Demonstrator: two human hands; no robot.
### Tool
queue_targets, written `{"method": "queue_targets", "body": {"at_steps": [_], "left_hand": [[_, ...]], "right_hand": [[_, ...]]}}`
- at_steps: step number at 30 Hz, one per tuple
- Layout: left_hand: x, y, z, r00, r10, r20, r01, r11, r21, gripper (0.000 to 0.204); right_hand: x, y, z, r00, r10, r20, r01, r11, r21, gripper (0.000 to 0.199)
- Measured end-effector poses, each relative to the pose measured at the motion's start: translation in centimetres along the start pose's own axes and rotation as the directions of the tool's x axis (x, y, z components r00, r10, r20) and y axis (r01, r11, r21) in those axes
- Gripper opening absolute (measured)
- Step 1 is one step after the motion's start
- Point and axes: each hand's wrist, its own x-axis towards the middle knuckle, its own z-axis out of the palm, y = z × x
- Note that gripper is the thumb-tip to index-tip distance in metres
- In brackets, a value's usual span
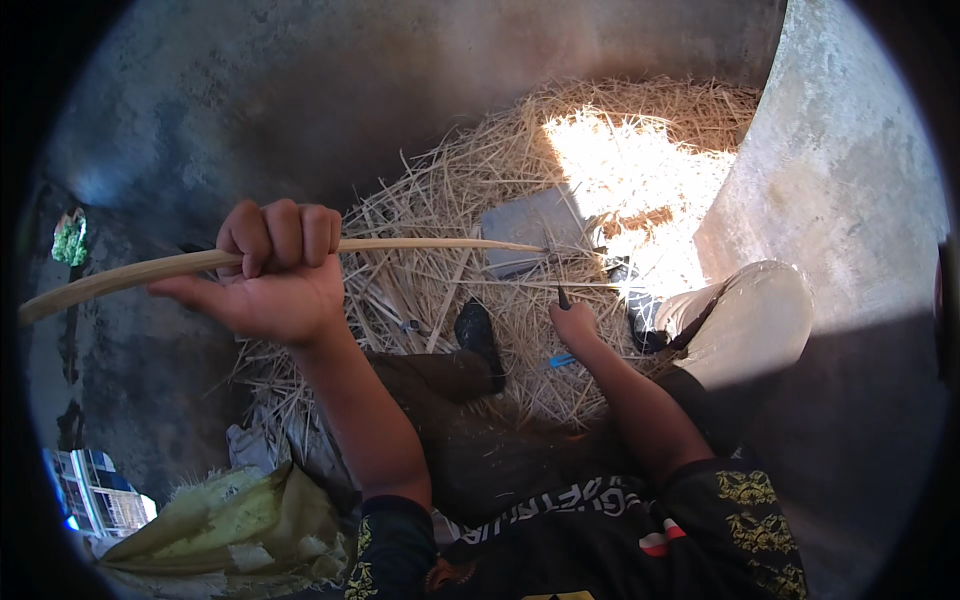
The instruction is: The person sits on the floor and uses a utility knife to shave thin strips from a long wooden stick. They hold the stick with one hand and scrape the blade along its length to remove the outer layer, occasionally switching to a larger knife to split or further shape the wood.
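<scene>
My left hand [285, 265] is raised at the left, its fingers wrapped round a long, pale strip of split bamboo [420, 244]. The strip bends slightly, its thick end out to the far left and its thin tip over a grey slab [530, 222]. Lower and to the right, my right hand [573, 322] is closed on a small dark tool, apparently a knife [563, 297], pointing up toward the strip's tip. How the tool's far end meets the strip is too small to make out.
Pale shavings [450, 195] cover the floor round the slab and my feet. A concrete wall [300, 90] curves round behind, and another [850, 150] rises at the right. A small blue object [562, 360] lies below my right hand. Yellow-green sacking [230, 525] is at lower left.
</scene>
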Motion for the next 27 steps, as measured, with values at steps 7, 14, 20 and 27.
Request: {"method": "queue_targets", "body": {"at_steps": [7, 14, 20, 27], "left_hand": [[-0.5, 0.3, 0.5, 0.997, -0.013, 0.073, 0.017, 0.999, -0.044, 0.076], [-0.2, 0.3, -0.6, 1.0, -0.002, 0.031, 0.003, 1.0, -0.009, 0.077], [-0.2, -0.4, -0.7, 0.999, 0.002, 0.045, -0.003, 1.0, 0.022, 0.074], [-0.1, 0.0, -3.4, 0.995, 0.022, -0.093, -0.027, 0.998, -0.051, 0.074]], "right_hand": [[-4.6, -8.4, -5.2, 0.921, -0.353, -0.167, 0.385, 0.89, 0.245, 0.039], [-7.6, -12.2, -7.1, 0.822, -0.443, -0.359, 0.556, 0.484, 0.676, 0.027], [-3.2, -1.0, -2.0, 0.997, -0.052, 0.05, 0.056, 0.995, -0.082, 0.045], [-4.6, -10.0, -6.5, 0.913, -0.348, -0.211, 0.401, 0.857, 0.322, 0.044]]}}
